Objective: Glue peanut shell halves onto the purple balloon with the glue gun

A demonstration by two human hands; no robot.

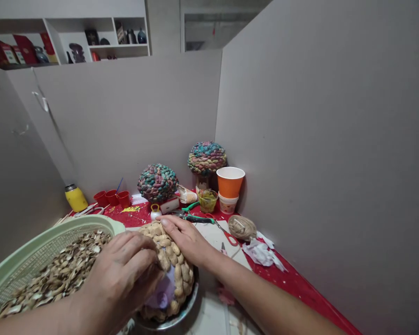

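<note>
Grey partition walls close in a corner where a table (300, 284) covered in red is crowded with craft things. The fingers (145, 253) of the left hand (125, 272) are curled down against the near side of a dome of peanut shells (174, 265); their tips are hidden, so it cannot be told whether they pinch a shell or only press. The right hand (183, 237) lies flat over the top of the dome, fingers stretched out and spread loose, gripping nothing. The dome sits at the front middle of the table in a metal bowl (183, 314), with a bare purple patch (162, 295) showing low on its near side. Just to the left, touching the left wrist, is a pale green basket (28, 253) full of loose shells (56, 274). To the right of the right hand lie red-handled scissors (228, 236), a ball of twine (242, 227) and crumpled white paper (263, 253). Further back stand green-handled pliers (195, 217), an orange cup (230, 181), two painted shell domes (158, 181), small red cups (111, 197) and a yellow jar (76, 197).
</note>
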